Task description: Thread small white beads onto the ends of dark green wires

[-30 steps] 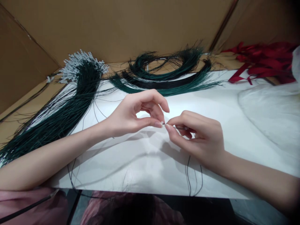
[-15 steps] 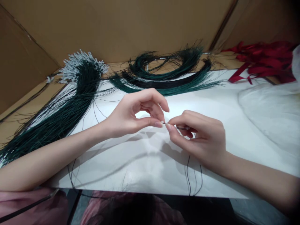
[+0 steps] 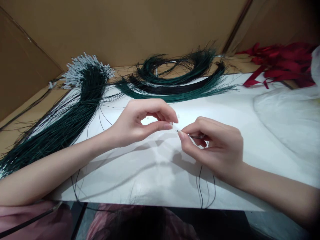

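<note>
My right hand [image 3: 212, 146] pinches the tips of a few thin dark cords [image 3: 192, 136] between thumb and forefinger. Their loose ends hang down past the white sheet's [image 3: 160, 173] front edge. My left hand [image 3: 142, 121] hovers just left of it, thumb and forefinger pinched on a tiny clear bead-like piece [image 3: 172, 123] that is hard to make out. A small gap separates the cord tips from my left fingertips.
A long bundle of dark green cords with white tips [image 3: 75, 100] lies at the left. Coiled green and black cords [image 3: 180, 76] lie at the back. Red ribbons [image 3: 280, 63] are heaped at the back right, beside a clear plastic bag [image 3: 287, 116]. Cardboard walls [image 3: 125, 30] surround the table.
My left hand has lifted slightly and drawn away from the cord tips, opening a small gap. My right hand has barely moved.
</note>
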`<state>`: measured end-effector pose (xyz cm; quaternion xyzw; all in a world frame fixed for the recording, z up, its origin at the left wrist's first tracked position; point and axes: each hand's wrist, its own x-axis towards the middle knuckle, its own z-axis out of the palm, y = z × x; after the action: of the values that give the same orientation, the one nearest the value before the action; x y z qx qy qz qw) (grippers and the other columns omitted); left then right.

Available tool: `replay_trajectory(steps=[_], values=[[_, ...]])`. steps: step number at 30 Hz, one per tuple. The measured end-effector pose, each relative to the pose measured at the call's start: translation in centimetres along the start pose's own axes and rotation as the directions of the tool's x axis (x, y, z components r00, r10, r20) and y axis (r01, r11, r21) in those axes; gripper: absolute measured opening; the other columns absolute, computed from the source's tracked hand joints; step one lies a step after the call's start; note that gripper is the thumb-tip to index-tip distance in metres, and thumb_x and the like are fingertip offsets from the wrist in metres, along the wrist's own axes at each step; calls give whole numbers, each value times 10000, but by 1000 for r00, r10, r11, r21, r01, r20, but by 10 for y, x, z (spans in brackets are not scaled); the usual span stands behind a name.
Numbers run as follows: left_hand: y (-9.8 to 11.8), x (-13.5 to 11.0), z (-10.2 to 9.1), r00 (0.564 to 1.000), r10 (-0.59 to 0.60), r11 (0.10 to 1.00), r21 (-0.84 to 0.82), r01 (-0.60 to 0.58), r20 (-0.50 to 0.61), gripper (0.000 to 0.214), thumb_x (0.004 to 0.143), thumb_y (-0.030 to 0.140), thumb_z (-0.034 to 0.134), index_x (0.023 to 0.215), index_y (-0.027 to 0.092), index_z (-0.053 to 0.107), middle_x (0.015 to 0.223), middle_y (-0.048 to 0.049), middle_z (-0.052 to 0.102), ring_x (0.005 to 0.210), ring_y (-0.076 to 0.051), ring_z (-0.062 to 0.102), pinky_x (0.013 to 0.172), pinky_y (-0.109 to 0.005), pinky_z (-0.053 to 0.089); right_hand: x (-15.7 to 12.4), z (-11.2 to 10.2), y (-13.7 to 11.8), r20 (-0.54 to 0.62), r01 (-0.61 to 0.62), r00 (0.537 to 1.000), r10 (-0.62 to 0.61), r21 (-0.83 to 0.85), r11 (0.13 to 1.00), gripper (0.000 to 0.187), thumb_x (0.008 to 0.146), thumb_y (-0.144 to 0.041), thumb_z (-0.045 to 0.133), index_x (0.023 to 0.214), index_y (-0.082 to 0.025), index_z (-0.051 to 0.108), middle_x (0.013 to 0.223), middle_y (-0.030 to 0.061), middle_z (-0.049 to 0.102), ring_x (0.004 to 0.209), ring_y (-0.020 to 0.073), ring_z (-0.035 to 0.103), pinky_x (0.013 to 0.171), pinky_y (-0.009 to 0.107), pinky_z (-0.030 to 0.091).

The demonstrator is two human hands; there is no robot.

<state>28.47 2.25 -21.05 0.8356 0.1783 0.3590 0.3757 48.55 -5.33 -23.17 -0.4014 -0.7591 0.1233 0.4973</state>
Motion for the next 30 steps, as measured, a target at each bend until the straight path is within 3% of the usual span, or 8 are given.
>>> replay_trajectory(steps=[8, 14, 23, 30], values=[[3, 2, -1, 996, 16, 991, 133, -28, 88, 42, 875, 212, 724, 851, 200, 757, 809, -22, 750, 740, -126, 667, 691, -233, 525, 1, 2, 1, -2, -23, 1000, 23, 29, 999, 211, 810, -38, 630, 693, -201, 566, 556, -45, 446, 483, 75, 352, 482, 249, 318], [3, 0, -1, 988, -65, 998, 18, 63, 140, 82, 876, 259, 737, 896, 180, 742, 854, -48, 738, 773, -135, 663, 712, -235, 531, 0, 1, 2, 15, -17, 1000, 17, 32, 999, 203, 826, -61, 632, 695, -208, 577, 553, -44, 454, 479, 81, 359, 470, 256, 314], [5, -5, -1, 962, -182, 962, -165, 217, 201, 76, 881, 253, 735, 906, 181, 735, 891, -45, 720, 798, -120, 652, 714, -218, 523, 0, -2, 4, 150, -228, 970, 189, 307, 924, 159, 859, -123, 659, 722, -194, 621, 568, -46, 450, 488, 71, 377, 428, 225, 293], [2, -11, 4, 951, -246, 893, -338, 297, 188, 84, 856, 244, 761, 867, 166, 732, 836, -40, 704, 757, -112, 652, 694, -210, 540, 3, -3, 5, 197, -285, 954, 226, 365, 886, 147, 856, -134, 671, 723, -194, 655, 572, -40, 502, 480, 66, 411, 412, 197, 317]])
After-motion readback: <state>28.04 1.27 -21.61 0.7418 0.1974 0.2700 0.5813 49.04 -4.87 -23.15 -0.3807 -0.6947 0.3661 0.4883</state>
